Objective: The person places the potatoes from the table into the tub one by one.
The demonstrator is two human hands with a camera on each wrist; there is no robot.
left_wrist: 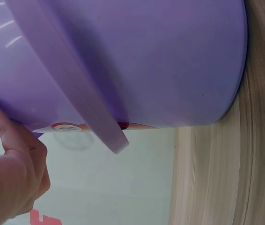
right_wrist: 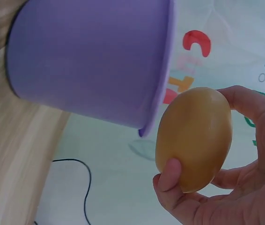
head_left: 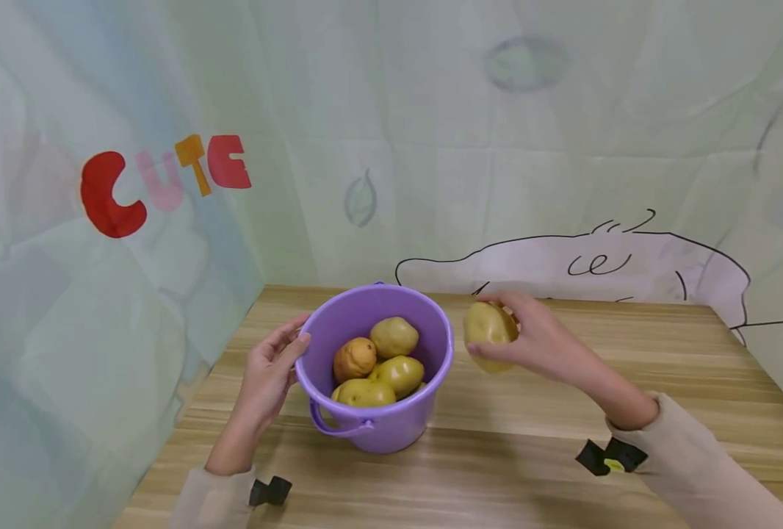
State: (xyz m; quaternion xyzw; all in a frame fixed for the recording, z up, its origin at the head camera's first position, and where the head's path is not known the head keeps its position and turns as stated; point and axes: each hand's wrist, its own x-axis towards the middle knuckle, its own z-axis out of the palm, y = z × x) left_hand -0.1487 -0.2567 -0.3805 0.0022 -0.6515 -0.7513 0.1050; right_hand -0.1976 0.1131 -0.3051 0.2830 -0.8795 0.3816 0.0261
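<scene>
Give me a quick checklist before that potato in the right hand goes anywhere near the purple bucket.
1. Grip on the potato: ok. The right hand holds it between thumb and fingers, clear of the table.
2. Bucket steadied: ok. The left hand rests against its rim and wall.
3. Bucket upright on the wooden table: ok.
4. Room inside: ok, judging from the head view. Four potatoes lie below the rim.
5. Handle out of the way: ok. It hangs down the front wall.
6. Path from potato to opening: ok. Nothing stands between them; the potato is just right of the rim.
</scene>
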